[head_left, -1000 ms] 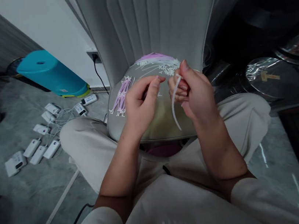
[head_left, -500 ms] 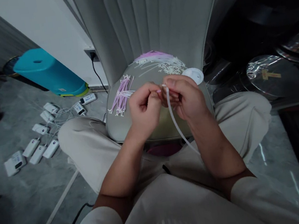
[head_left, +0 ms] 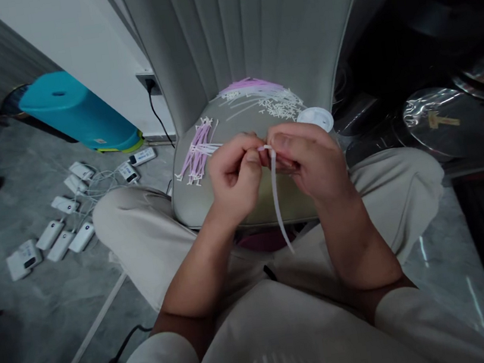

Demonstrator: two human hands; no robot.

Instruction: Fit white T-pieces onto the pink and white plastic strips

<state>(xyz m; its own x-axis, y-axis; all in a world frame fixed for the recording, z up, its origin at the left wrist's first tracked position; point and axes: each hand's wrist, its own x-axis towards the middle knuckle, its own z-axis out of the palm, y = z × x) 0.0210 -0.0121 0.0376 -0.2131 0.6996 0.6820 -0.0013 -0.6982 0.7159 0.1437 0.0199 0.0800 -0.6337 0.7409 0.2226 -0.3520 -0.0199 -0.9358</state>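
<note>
My left hand [head_left: 237, 173] is closed in a pinch on a pink tube [head_left: 261, 149], of which only a short tip shows. Facing it, my right hand [head_left: 315, 162] pinches a small white connector [head_left: 268, 147], partly covered by the fingers. The pink tip meets or nearly meets this connector; how deep it sits I cannot tell. From the connector a thin whitish tube [head_left: 277, 200] hangs down between my forearms. Beyond the left hand, a bundle of pink and white tubes with connector ends [head_left: 196, 152] lies on the chair seat [head_left: 196, 209].
Farther back on the seat are loose pink tubes [head_left: 251, 86], a pile of white connectors [head_left: 283, 107] and a round white lid [head_left: 318, 118]. Several white power banks [head_left: 59, 246] with cables and a teal bin [head_left: 74, 112] stand on the left. Shiny round metal [head_left: 436, 124] is at right.
The whitish tube has swung left, away from my right forearm, and hangs straighter. My hands have come closer, with the pink tip now at the connector.
</note>
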